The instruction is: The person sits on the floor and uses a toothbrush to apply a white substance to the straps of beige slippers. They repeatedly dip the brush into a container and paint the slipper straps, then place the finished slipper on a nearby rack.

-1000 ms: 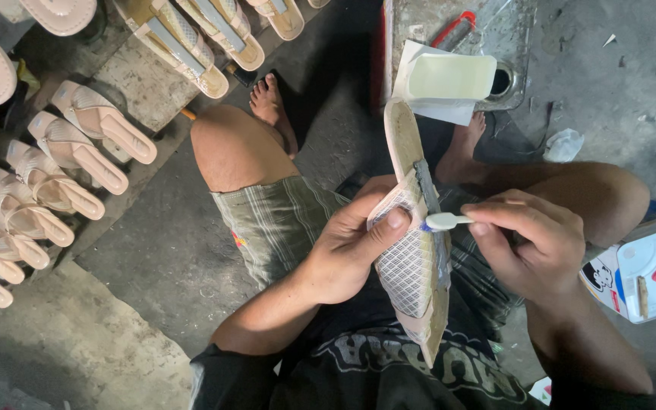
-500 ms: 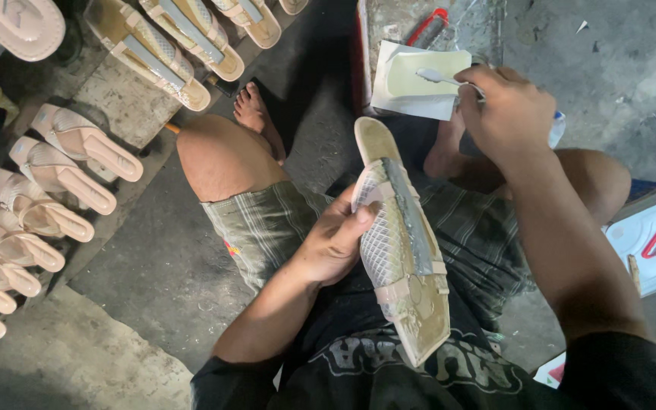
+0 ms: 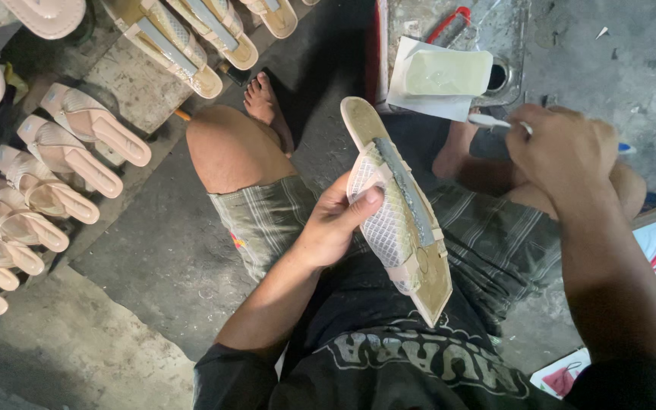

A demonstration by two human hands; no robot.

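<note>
1. We see rows of pale sandals (image 3: 55,175) laid out on the floor (image 3: 138,250) at left.
2. Over our lap, the left hand (image 3: 335,224) holds a sandal (image 3: 400,212) sole-up, fingers clamped on its mesh strap.
3. Our right hand (image 3: 563,156), fingers closed, grips a small brush (image 3: 495,121) near the glue tub (image 3: 449,72).

Sandal (image 3: 400,216): beige, unfinished, held sole-up over the lap w/ toe end pointing away; woven mesh strap folded over the sole, grey glue stripe down the middle, edges tan and rough. Brush (image 3: 495,121): small, white head, blue handle end, lying level just below the pale glue tub (image 3: 449,72), well above the sandal's toe.
</note>
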